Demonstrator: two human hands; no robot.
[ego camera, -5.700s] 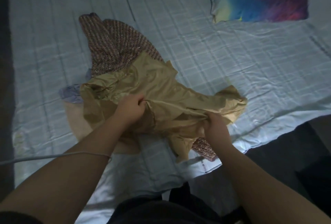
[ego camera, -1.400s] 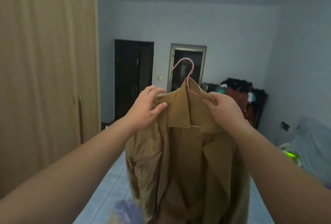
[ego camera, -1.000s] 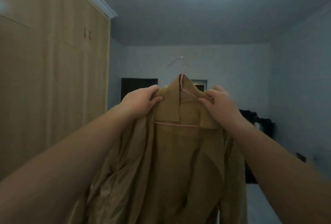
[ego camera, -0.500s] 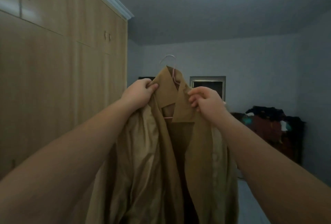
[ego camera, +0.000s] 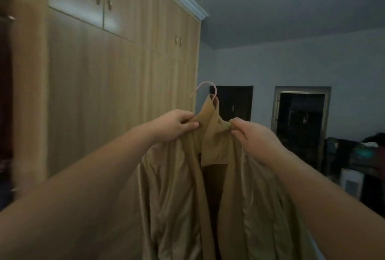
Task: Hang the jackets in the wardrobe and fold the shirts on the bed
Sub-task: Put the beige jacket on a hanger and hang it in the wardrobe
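while i am facing the wardrobe (ego camera: 116,93), my left hand (ego camera: 174,125) and right hand (ego camera: 253,136) are each gripping a shoulder of the tan jacket (ego camera: 187,187), holding it upright in the air on its pink hanger (ego camera: 208,89).

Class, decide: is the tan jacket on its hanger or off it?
On it: the hanger hook rises from the collar of the jacket, gripped by left hand and right hand.

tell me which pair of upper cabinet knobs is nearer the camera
The knob pair on the upper wardrobe doors at top left is nearer; it looks larger. The other pair sits farther right along the wardrobe, smaller, toward the far wall.
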